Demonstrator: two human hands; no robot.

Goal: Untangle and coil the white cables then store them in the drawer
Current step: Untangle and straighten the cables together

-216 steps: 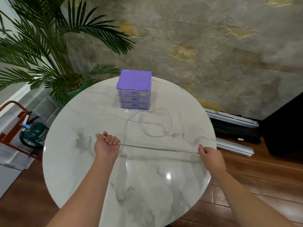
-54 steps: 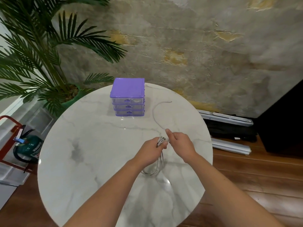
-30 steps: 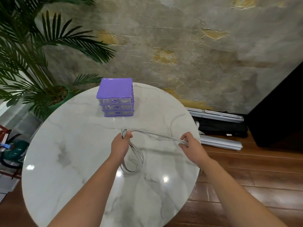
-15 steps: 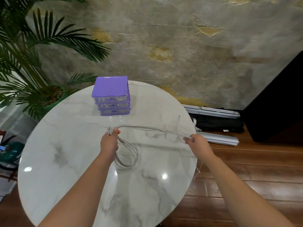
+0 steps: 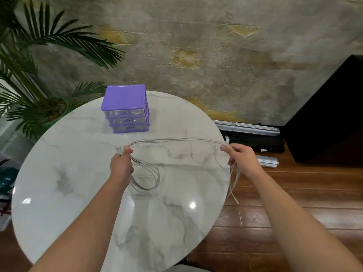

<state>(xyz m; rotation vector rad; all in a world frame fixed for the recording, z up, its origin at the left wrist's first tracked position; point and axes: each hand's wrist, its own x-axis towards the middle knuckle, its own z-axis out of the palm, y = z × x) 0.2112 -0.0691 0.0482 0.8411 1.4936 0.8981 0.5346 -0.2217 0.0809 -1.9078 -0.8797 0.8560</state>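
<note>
Back of scene: rough grey plaster wall [image 5: 196,46] w/ yellowish patches. Wood floor [image 5: 294,203] runs along the right side & under the surface. Round white marble surface [image 5: 78,183] fills most of the view, glossy, w/ light spots reflected on it. Large palm plant [image 5: 29,65] in a green pot at far left, fronds reaching over the surface's back-left edge. Big black block [image 5: 330,114] at far right on the floor; beside it a black bag w/ silver rails [image 5: 249,128] lying along the wall base.

Purple 3-drawer unit [image 5: 125,108] stands upright at the back of the surface, left of centre; all 3 clear drawers look pushed in.

White cables [image 5: 172,140] are stretched between both hands, above the surface, in front & to the right of the drawer unit. Several strands run together in a shallow arc from left hand to right hand. Under the left hand, gathered loops hang down in a teardrop shape toward the surface; can't tell if the loop bottoms touch it. Loose tails drop from the right hand past the surface's right edge, over the floor.

Left hand [image 5: 121,163]: fist curled tight round the bundled loops, plug ends sticking out by the thumb. Right hand [image 5: 241,158]: at the surface's right rim, thumb & fingers pinching the strands, other fingers loosely curled round the hanging tails. A small white connector sits just beside its fingertips.
</note>
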